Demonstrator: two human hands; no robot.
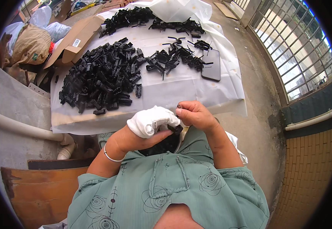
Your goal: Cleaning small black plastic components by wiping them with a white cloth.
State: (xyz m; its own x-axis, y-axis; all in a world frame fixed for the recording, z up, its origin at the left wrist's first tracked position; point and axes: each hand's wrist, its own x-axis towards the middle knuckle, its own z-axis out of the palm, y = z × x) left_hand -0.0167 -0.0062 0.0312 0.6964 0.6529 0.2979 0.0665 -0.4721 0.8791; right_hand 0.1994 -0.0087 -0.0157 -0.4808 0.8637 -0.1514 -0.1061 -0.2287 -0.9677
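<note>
My left hand [154, 121], in a white glove that leaves the thumb bare, is closed on a small black plastic part [178, 129] above my lap. Just to its right, my bare right hand [195, 113] pinches with thumb and forefinger; a tiny dark bit shows at the fingertips, too small to name. Beyond my hands, on the left of the table, lies a big heap of black plastic parts [101, 74]. Farther right is a looser cluster of black pieces with thin prongs [170, 59]. A dark container, partly hidden, sits in my lap under the left hand.
White sheeting [181, 89] covers the table. A dark phone [211, 70] lies at its right, partly under pronged pieces. More black parts [128, 18] are piled at the far edge. An open cardboard box [74, 40] stands at the left; a barred window [294, 45] is at the right.
</note>
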